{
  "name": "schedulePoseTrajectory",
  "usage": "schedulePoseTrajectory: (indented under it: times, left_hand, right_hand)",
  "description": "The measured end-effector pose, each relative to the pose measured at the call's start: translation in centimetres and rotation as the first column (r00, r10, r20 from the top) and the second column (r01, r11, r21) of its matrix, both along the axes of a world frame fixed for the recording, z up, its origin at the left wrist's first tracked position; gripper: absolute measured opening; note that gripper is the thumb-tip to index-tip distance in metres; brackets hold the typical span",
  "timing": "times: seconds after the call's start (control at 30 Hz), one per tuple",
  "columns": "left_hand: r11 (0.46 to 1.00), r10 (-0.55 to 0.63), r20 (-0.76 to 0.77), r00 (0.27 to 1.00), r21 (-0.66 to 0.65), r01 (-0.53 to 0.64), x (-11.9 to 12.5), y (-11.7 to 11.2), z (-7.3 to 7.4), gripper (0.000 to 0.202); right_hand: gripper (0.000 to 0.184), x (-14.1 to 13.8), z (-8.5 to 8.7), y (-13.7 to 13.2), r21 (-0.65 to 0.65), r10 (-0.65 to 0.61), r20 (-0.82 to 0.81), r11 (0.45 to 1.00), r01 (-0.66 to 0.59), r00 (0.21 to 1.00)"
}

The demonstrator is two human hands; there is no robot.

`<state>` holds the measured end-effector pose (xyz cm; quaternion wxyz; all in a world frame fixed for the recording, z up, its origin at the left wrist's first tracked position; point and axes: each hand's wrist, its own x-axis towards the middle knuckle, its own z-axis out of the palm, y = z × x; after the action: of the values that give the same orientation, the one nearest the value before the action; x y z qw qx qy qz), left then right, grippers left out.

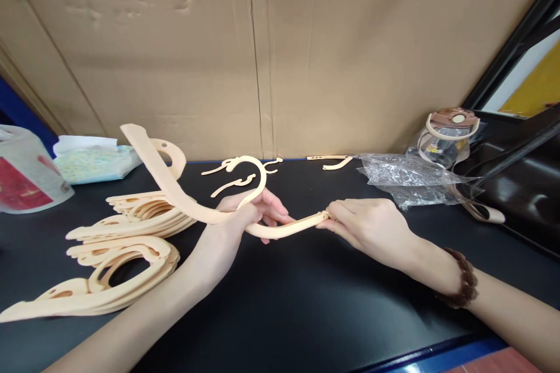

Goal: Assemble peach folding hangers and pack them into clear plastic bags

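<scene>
A beige plastic clothes hanger (286, 228) is held up above the black table, its curved hook rising in the middle. My left hand (238, 215) is wrapped round its centre, below the hook. The hanger's long left arm slants up and away past my left wrist. At the tip of its right arm, my right hand (371, 224) pinches with thumb and fingers; what lies inside that pinch is mostly hidden. Stacked beige hangers (126, 285) lie to the left, beside my left forearm. Behind my left hand are a few loose beige hook pieces (234, 185).
More beige parts (336, 162) lie by the cardboard wall (350, 58). Crumpled clear plastic bags (394, 172) and a strapped drink bottle (446, 137) stand at the back right. At the left are a tissue pack (94, 163) and a white-and-red container (30, 175).
</scene>
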<state>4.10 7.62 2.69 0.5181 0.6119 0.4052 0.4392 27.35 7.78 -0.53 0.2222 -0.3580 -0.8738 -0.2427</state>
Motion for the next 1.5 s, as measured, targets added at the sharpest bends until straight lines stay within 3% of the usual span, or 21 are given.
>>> schedulePoseTrajectory:
  times: [0.37, 0.6, 0.87, 1.07, 1.27, 1.5]
  left_hand:
    - [0.997, -0.073, 0.003, 0.997, 0.007, 0.073, -0.8, 0.3, -0.6, 0.017]
    - [0.992, -0.111, -0.064, 0.992, 0.051, 0.115, -1.2, 0.7, -1.1, 0.026]
    - [0.98, -0.167, -0.096, 0.981, 0.094, 0.176, -1.5, 0.3, -0.7, 0.026]
    - [0.968, -0.215, -0.086, 0.973, 0.11, 0.224, -1.3, -0.3, -0.2, 0.025]
    - [0.974, -0.194, -0.147, 0.97, 0.088, 0.208, -1.0, -0.5, 0.1, 0.023]
    - [0.981, -0.179, -0.116, 0.977, 0.049, 0.186, -1.0, 0.0, -0.2, 0.021]
  right_hand:
    - [0.042, 0.1, -0.3, -0.1, -0.16, 0.042, 0.039, 0.986, -0.035, 0.998]
    - [0.043, 0.2, -0.4, 0.2, -0.383, 0.076, -0.035, 0.92, -0.083, 0.997]
    - [0.038, -0.2, -0.5, -0.1, -0.605, 0.137, -0.216, 0.759, -0.243, 0.967]
    - [0.03, 0.0, 0.0, 0.0, -0.722, 0.119, -0.39, 0.576, -0.384, 0.913]
    - [0.033, 0.0, 0.4, -0.4, -0.69, 0.15, -0.26, 0.662, -0.292, 0.954]
    - [0.036, -0.2, 0.2, -0.5, -0.647, 0.153, -0.194, 0.722, -0.243, 0.969]
